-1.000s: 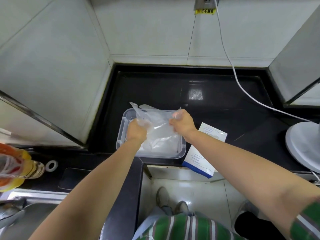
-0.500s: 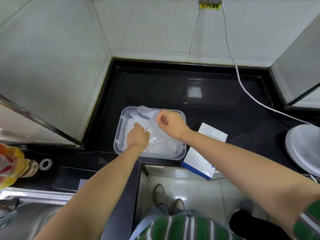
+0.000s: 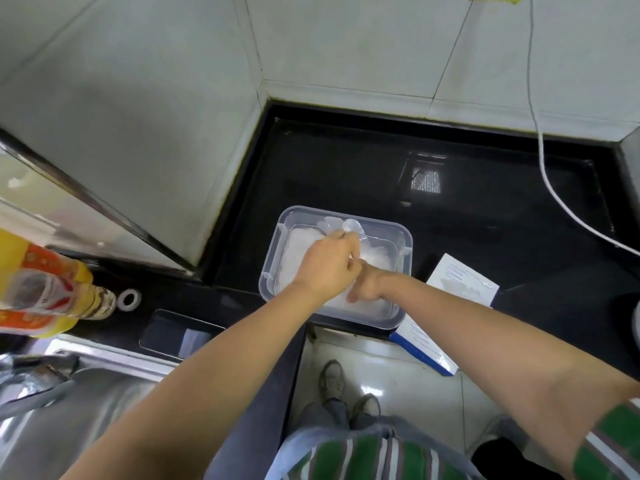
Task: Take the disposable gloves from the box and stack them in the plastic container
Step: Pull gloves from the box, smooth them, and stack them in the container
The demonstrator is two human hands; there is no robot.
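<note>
Clear glove [image 3: 350, 227] in container [image 3: 409, 251], tips pointing away; left hand [image 3: 325, 268] pinches, right hand [image 3: 367, 285] unclear

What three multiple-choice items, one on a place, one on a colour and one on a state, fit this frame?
1. Where is the glove box?
A. On the counter, to the right of the container
B. Inside the container
C. On a shelf

2. What colour is the counter?
A. White
B. Black
C. Brown

3. What state is the container in?
A. Lidded
B. Open and empty
C. Open, with gloves inside

Key:
1 A: the box lies beside the container's right wall.
2 B: the surface is glossy black.
3 C: no lid is on it, and the left hand and right hand reach down onto the gloves in it.
</note>
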